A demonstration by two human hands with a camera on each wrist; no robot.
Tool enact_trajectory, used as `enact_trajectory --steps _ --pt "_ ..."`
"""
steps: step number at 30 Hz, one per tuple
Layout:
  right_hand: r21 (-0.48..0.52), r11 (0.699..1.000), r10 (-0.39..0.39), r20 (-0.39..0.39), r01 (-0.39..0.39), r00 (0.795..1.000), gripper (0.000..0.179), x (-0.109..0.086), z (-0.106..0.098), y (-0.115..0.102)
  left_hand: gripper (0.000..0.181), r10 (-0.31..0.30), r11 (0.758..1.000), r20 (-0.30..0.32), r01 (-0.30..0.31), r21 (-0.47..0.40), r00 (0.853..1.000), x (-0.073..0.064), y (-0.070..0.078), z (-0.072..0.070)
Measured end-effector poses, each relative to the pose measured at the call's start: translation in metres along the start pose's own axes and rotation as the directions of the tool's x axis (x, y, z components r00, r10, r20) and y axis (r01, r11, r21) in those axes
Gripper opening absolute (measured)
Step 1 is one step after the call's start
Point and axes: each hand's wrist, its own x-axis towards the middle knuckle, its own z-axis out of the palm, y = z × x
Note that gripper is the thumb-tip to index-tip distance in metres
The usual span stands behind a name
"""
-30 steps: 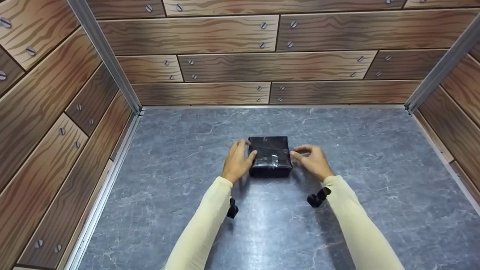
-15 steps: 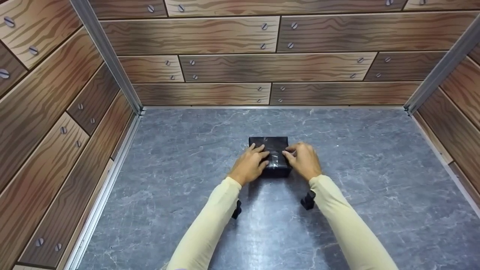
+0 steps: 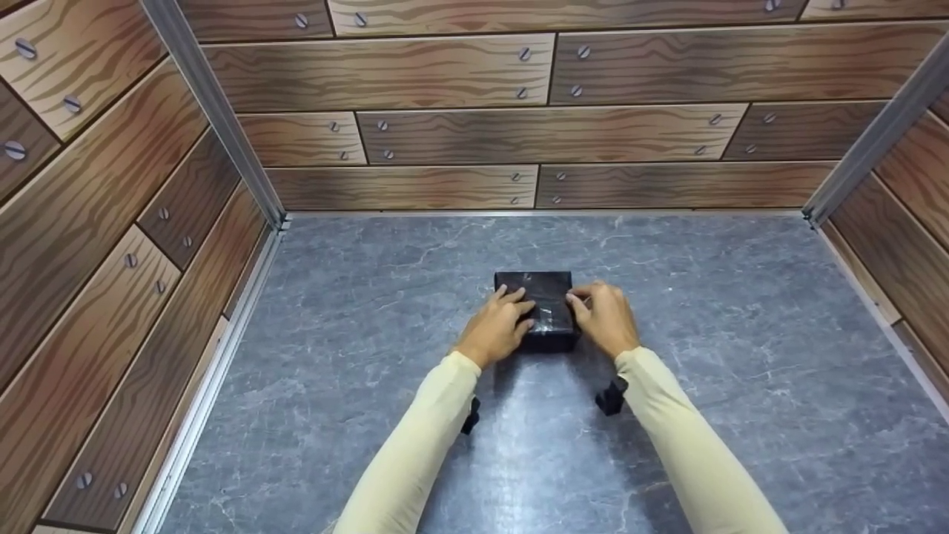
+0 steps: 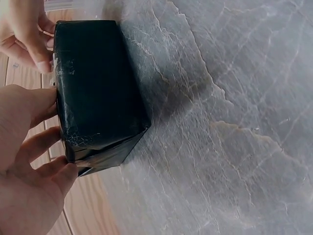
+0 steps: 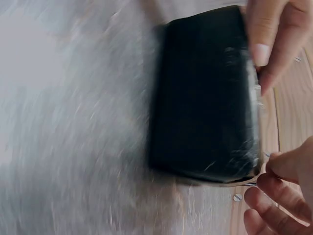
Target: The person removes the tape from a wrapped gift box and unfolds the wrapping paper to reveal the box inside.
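Landmark = black box point(image 3: 549, 311), sitting flat on the gray marble-look surface point(image 3: 356, 334), between both hands.

Edges first. Box's far top edge and near face both exposed in the head view. Left edge partly covered: left hand point(image 3: 493, 326) comes over it, fingers spread and resting on the top face, nothing gripped. Right hand point(image 3: 606, 315) is at the right edge, fingers curled, thumb and forefinger tips close together there; can't tell if they pinch the wrapping or just touch it. Clear shiny tape point(image 3: 546, 315) on the box top, between the hands.

Room: bare surface runs out left, right and behind the box. Back wall point(image 3: 549, 133) beyond the box, set back from it; left wall point(image 3: 89, 311) and right wall point(image 3: 904, 215) well apart from it.

Surface: pale veins, glare in front of the box. All three walls wood-plank print with printed screw heads. Metal posts point(image 3: 217, 111) in the corners behind the box, left and right. Metal strip point(image 3: 207, 400) along the left wall's foot. Pale yellow sleeves point(image 3: 415, 445) reach the box from the near side.
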Motion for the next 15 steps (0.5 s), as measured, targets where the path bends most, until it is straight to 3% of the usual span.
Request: enact_trajectory --steps 3,9,15 --pt "0.019 1.0 0.008 0.01 -0.008 1.0 0.015 0.0 -0.0018 0.0002 0.04 -0.006 1.0 0.003 0.006 -0.006 1.0 0.0007 0.0014 0.0007" --pt "-0.035 0.999 0.002 0.047 0.0 0.999 0.015 -0.0027 0.002 -0.0001 0.04 -0.004 1.0 0.003 0.004 -0.011 1.0 -0.0012 0.0016 0.0011" --pt "-0.076 0.997 -0.029 0.018 0.03 0.999 0.011 -0.0022 0.0039 0.0001 0.039 -0.001 1.0 0.0 0.001 -0.006 1.0 -0.0003 0.0025 0.0003"
